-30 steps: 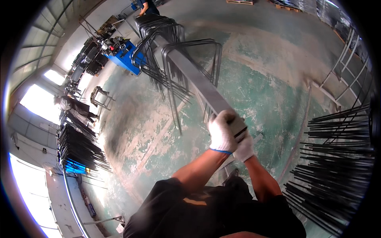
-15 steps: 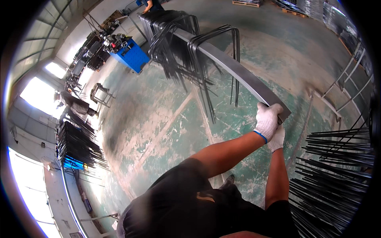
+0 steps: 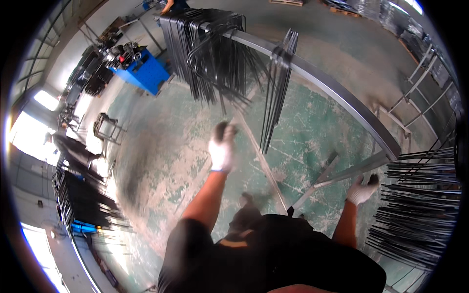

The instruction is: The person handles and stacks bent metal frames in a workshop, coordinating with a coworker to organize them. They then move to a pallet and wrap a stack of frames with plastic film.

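Observation:
My left hand, in a white glove with dark fingers, is raised over the floor, smeared by motion; its fingers cannot be read. My right hand, gloved alike, is apart from the metal beam, below its near end, fingers apart and holding nothing. The long grey beam runs from the far left to the right, with an angled metal leg under its near end. Many bent black rods hang from its far part. A smaller bunch of black rods hangs nearer, around its middle.
Stacked black rods jut out on the right, close to my right hand. A metal frame stands behind them. A blue machine and a small stand are at the left. Another person's arm shows at the far end.
Both hands have let go of the beam's near end and moved apart, the left leftward, the right rightward. The beam's end appears farther right, and the smaller rod bunch hangs closer together.

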A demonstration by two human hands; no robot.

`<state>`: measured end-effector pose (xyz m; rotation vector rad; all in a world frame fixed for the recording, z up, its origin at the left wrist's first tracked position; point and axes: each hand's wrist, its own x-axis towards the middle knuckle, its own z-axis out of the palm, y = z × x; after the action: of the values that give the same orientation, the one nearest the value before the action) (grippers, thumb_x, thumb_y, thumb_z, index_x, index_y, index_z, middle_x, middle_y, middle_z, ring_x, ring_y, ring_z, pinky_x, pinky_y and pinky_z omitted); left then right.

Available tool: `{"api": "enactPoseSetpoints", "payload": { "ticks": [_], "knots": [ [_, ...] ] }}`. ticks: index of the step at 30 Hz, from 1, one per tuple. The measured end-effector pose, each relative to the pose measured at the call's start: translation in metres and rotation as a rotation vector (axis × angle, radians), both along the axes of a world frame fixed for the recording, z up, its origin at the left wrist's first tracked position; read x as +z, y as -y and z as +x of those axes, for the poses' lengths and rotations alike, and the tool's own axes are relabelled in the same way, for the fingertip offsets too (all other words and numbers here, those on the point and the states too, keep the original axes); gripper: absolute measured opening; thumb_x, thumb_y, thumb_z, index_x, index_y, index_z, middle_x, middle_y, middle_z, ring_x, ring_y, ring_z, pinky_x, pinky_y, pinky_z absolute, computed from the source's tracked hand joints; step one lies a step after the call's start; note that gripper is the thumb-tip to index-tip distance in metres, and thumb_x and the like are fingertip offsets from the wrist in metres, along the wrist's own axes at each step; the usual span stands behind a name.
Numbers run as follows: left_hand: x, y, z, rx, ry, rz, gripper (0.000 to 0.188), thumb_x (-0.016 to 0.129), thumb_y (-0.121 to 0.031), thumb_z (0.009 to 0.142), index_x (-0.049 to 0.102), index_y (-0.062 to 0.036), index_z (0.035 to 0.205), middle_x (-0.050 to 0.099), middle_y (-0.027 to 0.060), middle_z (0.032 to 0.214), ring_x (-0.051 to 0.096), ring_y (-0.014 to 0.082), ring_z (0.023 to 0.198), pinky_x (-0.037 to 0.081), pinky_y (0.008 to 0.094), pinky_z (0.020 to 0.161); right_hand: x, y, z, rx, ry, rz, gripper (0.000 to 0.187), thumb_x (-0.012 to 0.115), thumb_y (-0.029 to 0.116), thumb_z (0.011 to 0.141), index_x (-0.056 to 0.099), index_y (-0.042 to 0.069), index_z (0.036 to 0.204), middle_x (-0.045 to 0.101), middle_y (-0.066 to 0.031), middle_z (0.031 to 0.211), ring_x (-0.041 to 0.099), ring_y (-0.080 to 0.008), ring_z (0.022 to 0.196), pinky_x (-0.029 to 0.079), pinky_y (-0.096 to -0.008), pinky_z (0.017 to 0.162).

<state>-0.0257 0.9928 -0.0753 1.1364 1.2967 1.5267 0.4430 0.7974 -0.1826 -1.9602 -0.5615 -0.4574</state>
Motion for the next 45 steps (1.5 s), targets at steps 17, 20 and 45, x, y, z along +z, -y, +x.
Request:
{"api": "enactPoseSetpoints", "payload": {
  "ticks": [17, 20, 45],
  "knots": [
    [-0.098, -0.022, -0.254, 0.136, 0.260, -0.391, 0.033, 0.065, -0.023, 0.109, 0.062, 0.0019, 0.130, 0.077, 0.0209, 0.111, 0.077, 0.0297, 0.092, 0.065, 0.0410, 0.086, 0.176, -0.448, -0.260, 0.299, 0.629, -0.521, 0.101, 0.084, 0.058, 0.083, 0.042, 0.010, 0.161, 0.035, -0.0172, 0.166, 0.033, -0.0411, 0.153, 0.019, -0.0670, 0.128],
    [-0.110, -0.043, -0.301, 0.235, 0.244, -0.473, 0.032, 0.066, -0.024, 0.108, 0.062, 0.0009, 0.128, 0.077, 0.0199, 0.108, 0.077, 0.0288, 0.087, 0.065, 0.0403, 0.082, 0.168, -0.491, -0.281, 0.327, 0.675, -0.448, 0.093, 0.078, 0.056, 0.090, 0.042, 0.008, 0.161, 0.039, -0.0166, 0.164, 0.033, -0.0393, 0.154, 0.019, -0.0662, 0.128],
    [-0.159, -0.355, -0.458, -0.085, 0.094, -0.666, 0.028, 0.065, -0.016, 0.106, 0.061, 0.0015, 0.127, 0.077, 0.0188, 0.103, 0.077, 0.0292, 0.079, 0.061, 0.0385, 0.069, 0.106, -0.536, -0.548, 0.801, 0.326, 0.050, 0.099, 0.081, 0.055, 0.092, 0.039, -0.003, 0.160, 0.046, -0.0302, 0.160, 0.046, -0.0500, 0.148, 0.044, -0.0544, 0.119]
  ]
}}
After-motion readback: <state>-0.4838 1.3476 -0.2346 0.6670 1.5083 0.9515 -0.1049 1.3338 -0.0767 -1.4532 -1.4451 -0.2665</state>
